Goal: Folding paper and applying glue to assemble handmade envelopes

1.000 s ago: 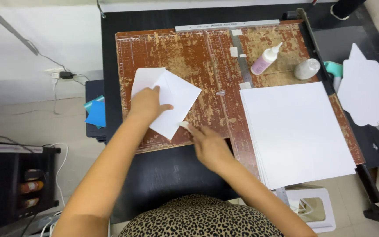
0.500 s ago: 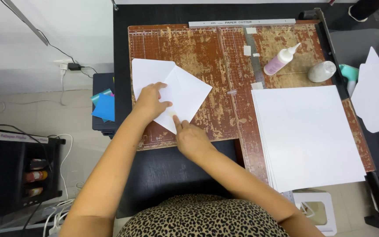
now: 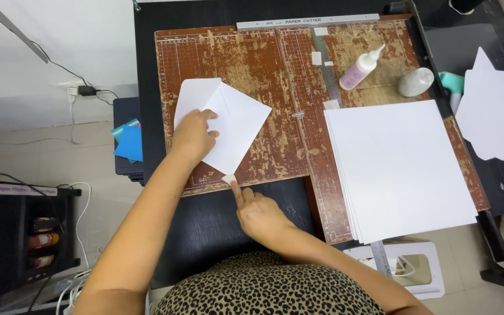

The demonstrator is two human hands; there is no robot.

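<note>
Folding in hand: white paper [image 3: 228, 125] flat on worn cutting board [image 3: 263, 70], pinned under spread fingers of left hand [image 3: 192, 135], right hand [image 3: 261, 214] loosely curled, forefinger on near corner; next, presumably, firm creasing outward from fingertip.

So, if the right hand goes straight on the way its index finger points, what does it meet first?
The right hand points up the table; its fingertip already touches the lower corner of the folded white paper, so it would probably meet that first.
</note>
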